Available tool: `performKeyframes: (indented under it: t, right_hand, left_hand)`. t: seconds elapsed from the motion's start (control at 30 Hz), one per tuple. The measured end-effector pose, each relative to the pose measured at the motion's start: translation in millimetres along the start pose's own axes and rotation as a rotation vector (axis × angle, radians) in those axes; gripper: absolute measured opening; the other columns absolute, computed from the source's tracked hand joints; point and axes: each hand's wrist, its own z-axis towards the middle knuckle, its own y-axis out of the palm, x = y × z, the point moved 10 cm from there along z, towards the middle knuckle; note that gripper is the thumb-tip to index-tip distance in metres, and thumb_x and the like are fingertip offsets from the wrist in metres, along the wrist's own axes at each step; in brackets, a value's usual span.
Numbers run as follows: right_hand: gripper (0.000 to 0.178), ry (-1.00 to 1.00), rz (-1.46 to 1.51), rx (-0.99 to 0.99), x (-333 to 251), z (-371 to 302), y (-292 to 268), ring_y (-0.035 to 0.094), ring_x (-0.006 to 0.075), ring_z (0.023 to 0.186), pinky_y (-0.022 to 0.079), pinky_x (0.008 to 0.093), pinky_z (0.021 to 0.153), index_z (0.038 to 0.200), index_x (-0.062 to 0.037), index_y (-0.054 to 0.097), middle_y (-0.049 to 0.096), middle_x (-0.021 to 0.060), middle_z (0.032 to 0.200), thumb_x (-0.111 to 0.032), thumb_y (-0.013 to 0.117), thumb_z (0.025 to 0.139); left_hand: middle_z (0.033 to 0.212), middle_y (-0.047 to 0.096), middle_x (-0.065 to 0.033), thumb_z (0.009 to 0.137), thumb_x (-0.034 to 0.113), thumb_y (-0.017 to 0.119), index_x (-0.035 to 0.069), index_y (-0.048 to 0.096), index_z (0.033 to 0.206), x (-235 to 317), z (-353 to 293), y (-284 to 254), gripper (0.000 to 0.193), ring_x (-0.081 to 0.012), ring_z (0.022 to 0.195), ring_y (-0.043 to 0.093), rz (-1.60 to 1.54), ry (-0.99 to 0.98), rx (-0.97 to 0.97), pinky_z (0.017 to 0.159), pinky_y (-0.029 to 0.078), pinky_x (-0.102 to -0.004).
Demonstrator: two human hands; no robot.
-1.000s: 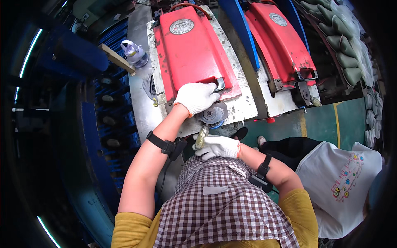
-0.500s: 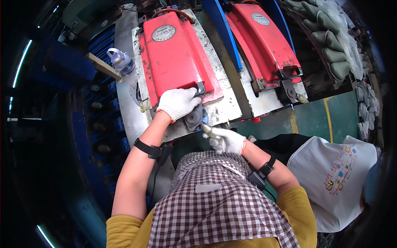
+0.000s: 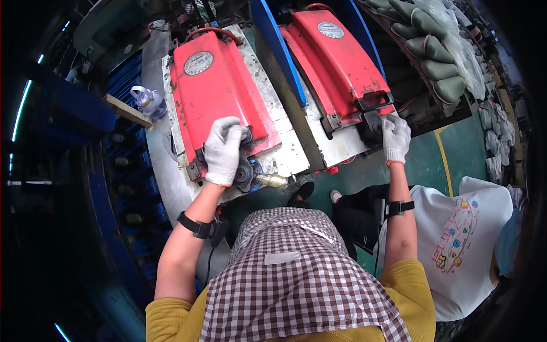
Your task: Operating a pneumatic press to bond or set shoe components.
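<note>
My left hand (image 3: 223, 150), in a white knit glove, is closed over the black handle at the front of the left red machine cover (image 3: 219, 85). Just below it is a round grey lever hub (image 3: 244, 175) with a tape-wrapped lever handle (image 3: 272, 180) pointing right, which neither hand touches. My right hand (image 3: 396, 139), also gloved, reaches out to the front corner of the right red machine cover (image 3: 336, 57). Its fingers are curled round that machine's lever handle, which the glove hides. A black cover handle (image 3: 374, 101) sits just above this hand.
A blue panel (image 3: 279, 51) stands between the machines. At far right a rack holds several grey-green shoe-shaped forms (image 3: 439, 69). A purple-and-clear bottle (image 3: 149, 102) stands at left. Close on my right is a person in a white shirt (image 3: 450, 251).
My right hand has let go of the left machine's lever handle and moved right and forward to the right machine's lever. My left hand stays at the cover handle. The view has shifted slightly.
</note>
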Motion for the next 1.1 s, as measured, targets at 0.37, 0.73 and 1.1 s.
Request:
performKeyframes:
  t: [0.37,0.73,1.1]
  right_hand:
    - [0.048,0.195,-0.092,-0.312,88,4,60,0.065,0.0455,0.113,0.052,0.0502,0.098,0.119,-0.0060,0.075,0.072,0.0233,0.117,-0.046,0.055,0.102]
    - [0.065,0.435,0.318,-0.417,35,-119,45,0.061,0.0476,0.126,0.049,0.0516,0.104,0.163,-0.0185,0.034,0.064,0.0257,0.139,-0.047,0.049,0.107]
    - [0.041,-0.061,0.277,-0.206,-50,7,59,0.060,0.0426,0.114,0.049,0.0491,0.100,0.121,-0.0021,0.068,0.064,0.0242,0.123,-0.024,0.074,0.087]
  left_hand:
    - [0.130,0.066,-0.0137,0.087,0.023,0.073,0.011,0.068,0.126,52,-12,225,0.041,-0.0334,0.126,0.061,0.605,0.467,-0.493,0.109,0.048,-0.0455]
    - [0.143,0.055,-0.0151,0.080,0.020,0.073,0.014,0.067,0.130,26,-7,353,0.050,-0.0425,0.140,0.047,0.822,0.803,-0.741,0.119,0.036,-0.0560]
    - [0.126,0.058,-0.0108,0.069,0.018,0.079,0.016,0.072,0.111,157,39,348,0.043,-0.0348,0.125,0.054,0.675,1.079,-0.317,0.107,0.043,-0.0539]
